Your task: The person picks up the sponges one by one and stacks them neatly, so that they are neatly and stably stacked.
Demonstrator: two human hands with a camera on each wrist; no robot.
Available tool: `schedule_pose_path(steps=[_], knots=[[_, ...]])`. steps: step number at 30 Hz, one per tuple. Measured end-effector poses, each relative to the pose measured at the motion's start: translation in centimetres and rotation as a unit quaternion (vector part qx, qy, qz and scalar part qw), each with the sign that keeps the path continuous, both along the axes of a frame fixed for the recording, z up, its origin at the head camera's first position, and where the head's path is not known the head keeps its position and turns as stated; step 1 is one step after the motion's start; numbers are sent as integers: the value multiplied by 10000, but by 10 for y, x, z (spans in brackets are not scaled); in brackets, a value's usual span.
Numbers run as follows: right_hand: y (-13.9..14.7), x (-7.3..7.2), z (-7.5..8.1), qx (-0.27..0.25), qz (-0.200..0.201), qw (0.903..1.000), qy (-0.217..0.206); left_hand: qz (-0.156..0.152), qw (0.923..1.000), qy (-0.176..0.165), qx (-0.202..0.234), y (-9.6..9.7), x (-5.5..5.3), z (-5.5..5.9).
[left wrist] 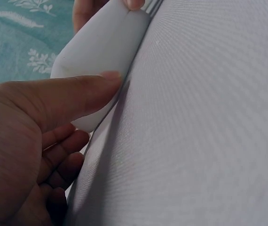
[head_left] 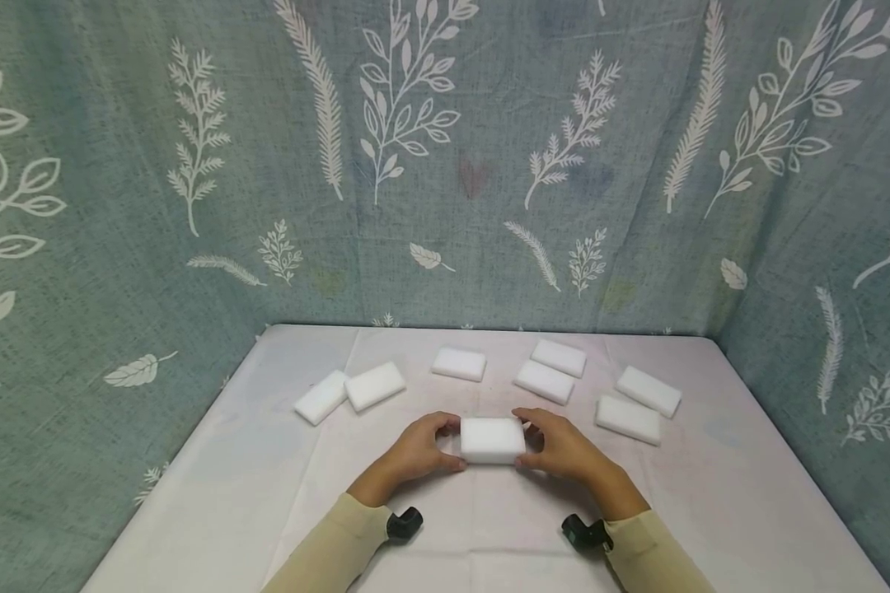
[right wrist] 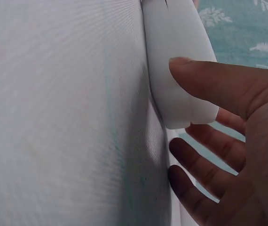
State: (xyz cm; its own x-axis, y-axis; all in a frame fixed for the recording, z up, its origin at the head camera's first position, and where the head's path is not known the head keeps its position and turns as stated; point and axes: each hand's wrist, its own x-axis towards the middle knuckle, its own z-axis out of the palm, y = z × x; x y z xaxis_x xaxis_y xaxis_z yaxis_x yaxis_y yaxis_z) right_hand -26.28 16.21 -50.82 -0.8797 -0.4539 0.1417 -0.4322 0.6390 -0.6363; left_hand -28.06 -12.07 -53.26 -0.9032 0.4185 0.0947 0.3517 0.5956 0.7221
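Note:
A thick white sponge block [head_left: 493, 441] lies at the near middle of the table, between both hands. My left hand [head_left: 415, 449] grips its left end, thumb along the near side and fingers at the far side. At the right end my right hand [head_left: 564, 446] holds it the same way. In the left wrist view the left thumb presses flat on the block [left wrist: 101, 47], low by the tabletop. The right wrist view shows a notch and a faint seam at the end of the block [right wrist: 171, 110], like two layers stacked; the right hand's lower fingers spread below it.
Several more white sponges lie flat farther back: a pair at left [head_left: 375, 386], a single one [head_left: 459, 363] behind the hands, a pair [head_left: 545, 381] right of it, and another pair [head_left: 629, 418] at right. Patterned cloth walls [head_left: 445, 247] enclose the table [head_left: 215, 494] on three sides.

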Motion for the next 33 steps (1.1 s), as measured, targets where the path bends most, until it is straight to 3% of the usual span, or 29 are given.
schedule_pose_path(steps=[6,19,26,33], knots=[[0,-1,-1,39,74,9999,131,4,10000,-73,17,1,0,1],[5,0,2,44,-75,9999,-110,27,9991,-132,400,0,3,4],[17,-2,8,20,95,9999,-64,11,9987,-154,492,-2,3,3],[42,-6,13,-50,-455,9988,-155,-96,9951,-225,961,-4,3,4]])
